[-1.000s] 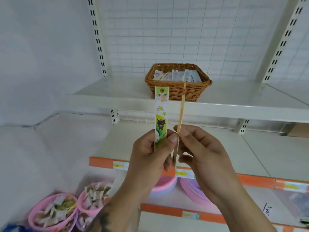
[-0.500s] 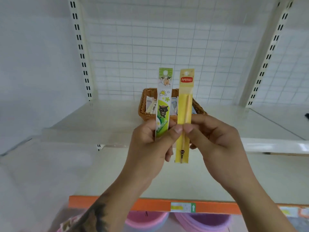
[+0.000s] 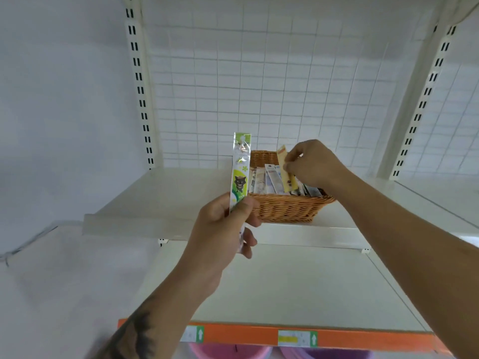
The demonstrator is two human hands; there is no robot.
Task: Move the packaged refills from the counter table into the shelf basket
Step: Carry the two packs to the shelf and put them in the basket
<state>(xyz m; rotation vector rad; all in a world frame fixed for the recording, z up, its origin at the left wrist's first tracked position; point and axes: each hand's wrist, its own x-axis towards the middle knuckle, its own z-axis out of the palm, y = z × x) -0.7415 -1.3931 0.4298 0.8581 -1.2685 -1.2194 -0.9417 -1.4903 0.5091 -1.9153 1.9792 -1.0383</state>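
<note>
Right hand [image 3: 308, 163] has carried the yellow refill [image 3: 286, 174] over the basket [image 3: 287, 207], pinching its upper part; left hand [image 3: 228, 224] grips the light, flexible green refill [image 3: 240, 172] low, frame centre

A shop: white slotted shelving uprights [image 3: 141, 92], a wire grid back panel [image 3: 272, 86], and an orange price-label strip [image 3: 259, 336] along the shelf edge.

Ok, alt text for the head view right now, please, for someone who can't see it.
The right hand pinches a yellow refill pack over the wicker basket on the white shelf. The left hand holds a green refill pack upright in front of the basket, which already contains several packs.
</note>
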